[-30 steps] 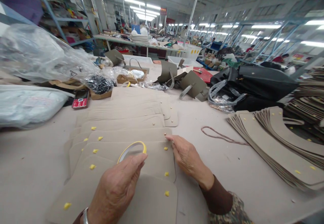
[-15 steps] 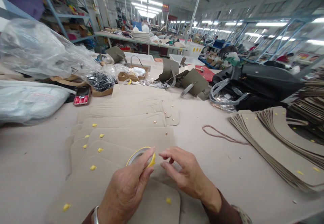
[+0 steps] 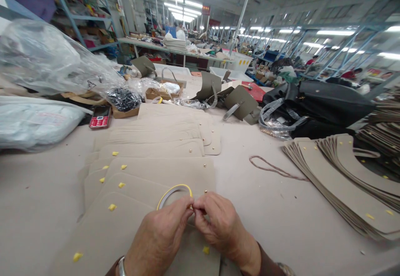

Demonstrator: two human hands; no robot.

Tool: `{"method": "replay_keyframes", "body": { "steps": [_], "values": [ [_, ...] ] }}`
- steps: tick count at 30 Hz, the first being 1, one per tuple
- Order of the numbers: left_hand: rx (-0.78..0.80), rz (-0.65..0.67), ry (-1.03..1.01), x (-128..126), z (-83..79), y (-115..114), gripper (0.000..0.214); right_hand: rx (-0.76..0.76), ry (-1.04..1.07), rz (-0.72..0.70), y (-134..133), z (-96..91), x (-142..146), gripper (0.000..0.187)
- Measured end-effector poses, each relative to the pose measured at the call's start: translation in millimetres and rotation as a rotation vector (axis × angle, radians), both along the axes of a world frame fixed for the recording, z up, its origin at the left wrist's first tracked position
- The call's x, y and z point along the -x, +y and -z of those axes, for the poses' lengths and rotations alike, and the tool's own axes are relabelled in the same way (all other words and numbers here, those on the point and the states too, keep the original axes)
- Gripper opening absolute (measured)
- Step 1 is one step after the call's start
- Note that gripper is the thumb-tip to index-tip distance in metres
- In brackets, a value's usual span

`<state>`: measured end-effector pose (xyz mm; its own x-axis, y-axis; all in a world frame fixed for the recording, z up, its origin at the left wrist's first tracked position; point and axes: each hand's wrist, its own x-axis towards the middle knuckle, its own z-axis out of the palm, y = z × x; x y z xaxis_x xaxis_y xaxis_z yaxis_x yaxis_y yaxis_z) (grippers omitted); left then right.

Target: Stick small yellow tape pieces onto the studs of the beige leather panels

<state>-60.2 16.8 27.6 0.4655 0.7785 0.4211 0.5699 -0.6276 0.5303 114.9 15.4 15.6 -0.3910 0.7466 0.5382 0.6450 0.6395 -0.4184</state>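
A roll of yellow tape [image 3: 175, 187] with a grey inner ring is held in my left hand [image 3: 159, 234], thumb and fingers closed around its near side. My right hand [image 3: 223, 226] pinches at the roll's right edge, its fingertips meeting those of the left; what lies between them is hidden, perhaps a bit of tape. Beneath both hands spread overlapping beige panels [image 3: 150, 165] with rounded corners. Small yellow tape pieces [image 3: 112, 207] stick to several of them, and small metal studs [image 3: 205, 165] show near their right ends.
Stacked curved strips [image 3: 343, 184] with yellow marks lie at the right, near a brown cord loop [image 3: 275, 167]. A red phone [image 3: 100, 117] and plastic bags [image 3: 40, 122] sit at the left. Black bags [image 3: 328, 101] and olive pieces [image 3: 240, 101] lie along the back.
My right hand has moved left and closed its fingertips against the tape roll, where a gap was before. The left hand has dropped slightly, still holding the roll.
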Motion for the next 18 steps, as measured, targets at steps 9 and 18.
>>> {"method": "replay_keyframes", "body": {
  "steps": [9,18],
  "values": [
    [-0.086,-0.001,0.029,-12,-2.1,15,0.024,0.553,0.401,0.205,7,-13.1,-1,0.013],
    [-0.202,-0.040,-0.077,-13,16.4,18,0.016,0.916,0.598,0.287,23,-19.0,6,0.013]
  ]
}}
